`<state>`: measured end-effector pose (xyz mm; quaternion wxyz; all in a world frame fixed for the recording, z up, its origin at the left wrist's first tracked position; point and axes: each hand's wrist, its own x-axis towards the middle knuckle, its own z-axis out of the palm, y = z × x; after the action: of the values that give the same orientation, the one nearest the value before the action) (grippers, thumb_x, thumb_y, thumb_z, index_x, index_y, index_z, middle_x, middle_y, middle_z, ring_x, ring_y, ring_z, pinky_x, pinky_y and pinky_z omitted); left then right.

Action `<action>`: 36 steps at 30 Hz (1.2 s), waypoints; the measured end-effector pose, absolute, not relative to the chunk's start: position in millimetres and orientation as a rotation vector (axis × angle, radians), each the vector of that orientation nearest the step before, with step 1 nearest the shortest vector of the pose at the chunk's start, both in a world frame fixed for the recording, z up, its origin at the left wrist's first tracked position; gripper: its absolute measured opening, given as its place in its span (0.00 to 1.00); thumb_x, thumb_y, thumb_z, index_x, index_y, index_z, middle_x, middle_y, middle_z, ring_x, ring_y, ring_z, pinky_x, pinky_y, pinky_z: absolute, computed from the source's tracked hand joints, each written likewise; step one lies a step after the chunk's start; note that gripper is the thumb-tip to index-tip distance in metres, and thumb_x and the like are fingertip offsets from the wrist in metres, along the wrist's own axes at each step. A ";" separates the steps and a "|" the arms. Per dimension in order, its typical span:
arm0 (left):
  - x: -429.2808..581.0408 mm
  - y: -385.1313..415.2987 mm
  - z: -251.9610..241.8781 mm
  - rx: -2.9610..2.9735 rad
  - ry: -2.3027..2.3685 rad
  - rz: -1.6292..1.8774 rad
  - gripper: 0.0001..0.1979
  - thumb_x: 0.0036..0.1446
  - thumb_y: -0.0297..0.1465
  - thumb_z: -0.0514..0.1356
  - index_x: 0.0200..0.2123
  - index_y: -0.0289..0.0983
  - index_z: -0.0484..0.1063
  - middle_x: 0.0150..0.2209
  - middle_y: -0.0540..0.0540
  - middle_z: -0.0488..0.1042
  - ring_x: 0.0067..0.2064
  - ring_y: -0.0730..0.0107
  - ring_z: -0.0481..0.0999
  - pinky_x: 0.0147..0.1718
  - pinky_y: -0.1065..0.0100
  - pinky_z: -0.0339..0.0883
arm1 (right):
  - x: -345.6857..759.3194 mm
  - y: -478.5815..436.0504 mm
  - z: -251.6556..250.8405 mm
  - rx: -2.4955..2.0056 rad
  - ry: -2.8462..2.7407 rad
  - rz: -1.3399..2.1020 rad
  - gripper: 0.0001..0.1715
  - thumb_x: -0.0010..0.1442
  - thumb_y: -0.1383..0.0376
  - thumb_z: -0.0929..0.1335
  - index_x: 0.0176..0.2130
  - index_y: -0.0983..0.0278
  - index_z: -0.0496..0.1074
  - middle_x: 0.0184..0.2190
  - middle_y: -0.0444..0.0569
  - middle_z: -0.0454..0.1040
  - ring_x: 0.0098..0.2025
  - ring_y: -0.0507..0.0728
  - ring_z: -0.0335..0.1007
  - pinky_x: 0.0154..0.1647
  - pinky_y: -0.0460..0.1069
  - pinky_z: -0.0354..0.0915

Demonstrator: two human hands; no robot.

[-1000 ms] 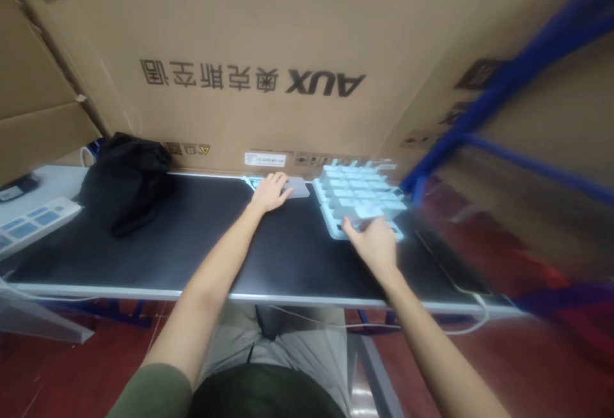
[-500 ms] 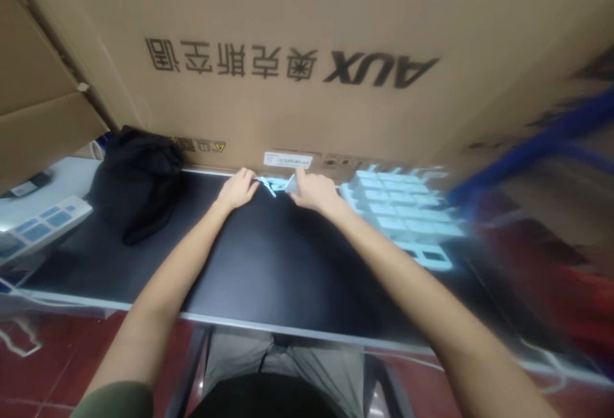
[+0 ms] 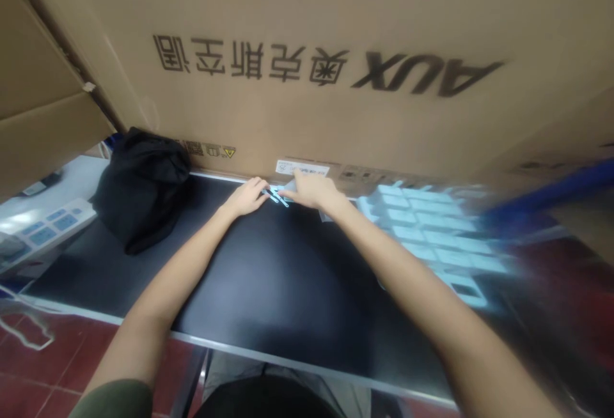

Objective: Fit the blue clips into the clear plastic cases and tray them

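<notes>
Near the far edge of the black table top, my left hand has its fingers curled, thumb and fingertips closed on the end of a small light-blue plastic strip. Just to its right, my right hand pinches a pale blue flat piece, partly hidden behind the fingers. Thin light-blue bars stick out between the two hands, and I cannot make out whether they are joined. A small pale piece shows under my right wrist.
Light-blue block-shaped plastic parts, blurred, stand in rows on the right. A large printed cardboard box walls off the back. On the left lie a black cloth bag and a white panel with blue squares. A blue bar slants at far right.
The view has shifted, so the table and box appear farther right and lower. My left hand's fingers have closed on a blue strip's end; the hands stay close together.
</notes>
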<state>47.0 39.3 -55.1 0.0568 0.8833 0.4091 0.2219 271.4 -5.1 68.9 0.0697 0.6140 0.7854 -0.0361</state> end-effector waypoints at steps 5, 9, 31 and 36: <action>42.9 33.6 -49.6 2.658 1.190 0.732 0.06 0.72 0.32 0.55 0.47 0.40 0.71 0.47 0.41 0.75 0.49 0.57 0.76 0.50 0.57 0.72 | 301.9 -41.2 83.2 1.757 2.470 -0.155 0.31 0.75 0.54 0.62 0.63 0.75 0.63 0.62 0.74 0.69 0.56 0.69 0.75 0.53 0.57 0.67; 48.4 27.9 -44.3 2.674 1.033 0.803 0.06 0.73 0.32 0.54 0.43 0.39 0.70 0.44 0.42 0.76 0.47 0.59 0.76 0.49 0.58 0.72 | 340.0 -88.4 72.7 1.599 2.544 -0.184 0.25 0.69 0.57 0.70 0.59 0.69 0.70 0.58 0.64 0.74 0.60 0.68 0.71 0.58 0.59 0.65; 109.3 14.2 -39.4 2.998 0.793 0.515 0.21 0.74 0.38 0.54 0.65 0.44 0.71 0.65 0.40 0.71 0.57 0.51 0.71 0.55 0.51 0.67 | 396.4 -139.2 -54.6 2.162 2.689 0.238 0.23 0.72 0.66 0.61 0.63 0.64 0.69 0.57 0.60 0.72 0.54 0.64 0.74 0.39 0.53 0.75; 109.3 14.7 -39.8 3.005 0.713 0.505 0.18 0.74 0.39 0.55 0.60 0.41 0.75 0.62 0.40 0.75 0.56 0.53 0.73 0.54 0.53 0.68 | 389.8 -139.3 -51.7 2.144 2.702 0.332 0.24 0.73 0.62 0.61 0.63 0.65 0.69 0.59 0.62 0.71 0.53 0.66 0.73 0.44 0.57 0.75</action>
<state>109.3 14.7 -39.8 0.0060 0.9602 0.2279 0.1612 389.8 -139.3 -51.7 -0.1614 0.6106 0.7695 0.0945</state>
